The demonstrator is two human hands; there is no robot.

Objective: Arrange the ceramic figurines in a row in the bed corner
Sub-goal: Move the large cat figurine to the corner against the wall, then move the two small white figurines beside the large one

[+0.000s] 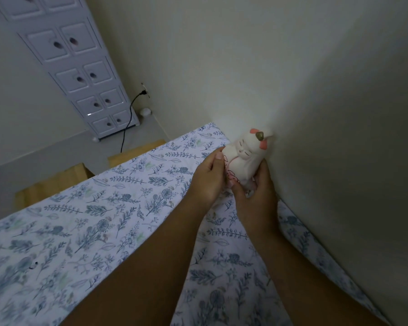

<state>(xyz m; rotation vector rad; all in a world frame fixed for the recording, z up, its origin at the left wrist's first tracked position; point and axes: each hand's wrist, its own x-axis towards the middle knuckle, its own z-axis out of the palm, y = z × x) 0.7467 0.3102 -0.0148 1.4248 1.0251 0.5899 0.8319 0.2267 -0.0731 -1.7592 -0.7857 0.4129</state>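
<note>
Two hands hold one ceramic figurine (pixel 244 158) close to the wall (pixel 316 90), near the far corner of the bed (pixel 104 220). It is a white figure with closed eyes, pink ears and a small brownish horn on the top, and it leans with its head toward the wall; I cannot tell if the head touches the wall or only comes very near. The left hand (pixel 209 177) has its fingers (pixel 218 157) pressed on the left side of the body, and the right hand (pixel 254 196) wraps the lower right part, so both are closed around the figurine. Ceramic is stiff and probably smooth, so I judge it can slip a little and will chip if it knocks the wall hard, although the bed sheet with blue leaf print is soft under it. The best place to hold is the wide body, not the horn or the ears, which look thin. The base is hidden behind the right hand, so I cannot see whether it already stands on the bed. No other figurine shows in this view. At the lower left a small pale thing (pixel 33 265) lies on the sheet, too blurred to name. Behind the bed stands a white drawer cabinet (pixel 80 74) with a black cable (pixel 127 123) beside it.
</note>
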